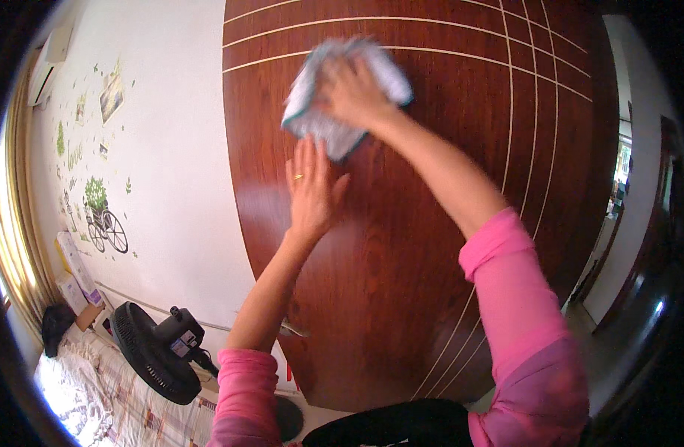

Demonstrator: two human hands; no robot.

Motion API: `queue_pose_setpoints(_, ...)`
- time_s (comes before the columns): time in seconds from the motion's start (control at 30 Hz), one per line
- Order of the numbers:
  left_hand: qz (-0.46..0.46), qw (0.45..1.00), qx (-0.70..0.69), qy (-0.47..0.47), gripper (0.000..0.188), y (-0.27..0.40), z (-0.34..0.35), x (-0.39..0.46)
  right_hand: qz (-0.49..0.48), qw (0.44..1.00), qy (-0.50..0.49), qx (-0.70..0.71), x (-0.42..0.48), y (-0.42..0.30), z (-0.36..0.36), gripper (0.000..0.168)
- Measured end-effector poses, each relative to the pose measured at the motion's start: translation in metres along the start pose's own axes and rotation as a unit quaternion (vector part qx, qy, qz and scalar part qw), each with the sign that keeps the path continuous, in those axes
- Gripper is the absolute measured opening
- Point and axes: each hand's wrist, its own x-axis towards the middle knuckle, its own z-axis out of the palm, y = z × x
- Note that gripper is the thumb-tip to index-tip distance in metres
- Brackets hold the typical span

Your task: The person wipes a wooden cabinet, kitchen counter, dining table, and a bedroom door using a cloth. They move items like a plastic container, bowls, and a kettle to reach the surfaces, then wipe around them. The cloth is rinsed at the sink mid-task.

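A reddish-brown wooden door (397, 251) with pale inlaid lines fills the middle of the view. My right hand (353, 92) presses a white and grey cloth with teal edging (342, 137) against its upper part; both are blurred. Some of the cloth bunches up around the fingers, and part is hidden under the palm. Below it, my left hand (311, 187), with a ring on one finger, lies flat on the door and holds nothing. Its fingertips reach the cloth's lower edge; whether they touch it I cannot tell.
At lower left, a black electric fan (157, 352) stands by a bed with a checked cover (146, 394). A white wall (174, 156) with decals adjoins the door's left edge. To the right, a passage (615, 274) opens beyond the door. Boxes (79, 274) stand near the curtain (20, 212).
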Motion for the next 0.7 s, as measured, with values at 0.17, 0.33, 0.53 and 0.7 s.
queue_pose_setpoints(0.17,0.014,0.998,-0.052,0.037,0.065,0.016,0.024,0.027,-0.006,0.954,-0.09,0.285,-0.028,-0.004,0.001,0.04)
queue_pose_setpoints(0.33,0.14,0.988,-0.055,0.035,0.056,0.018,0.038,0.071,-0.037,0.973,-0.072,0.218,-0.085,0.096,-0.016,0.044)
queue_pose_setpoints(0.53,0.293,0.952,0.07,0.048,0.047,0.06,0.036,0.16,0.152,0.977,-0.022,0.147,-0.094,0.174,-0.063,0.043)
queue_pose_setpoints(0.7,0.321,0.943,0.082,0.027,0.043,0.085,0.042,0.202,0.292,0.956,0.006,0.008,-0.081,0.2,-0.076,0.045)
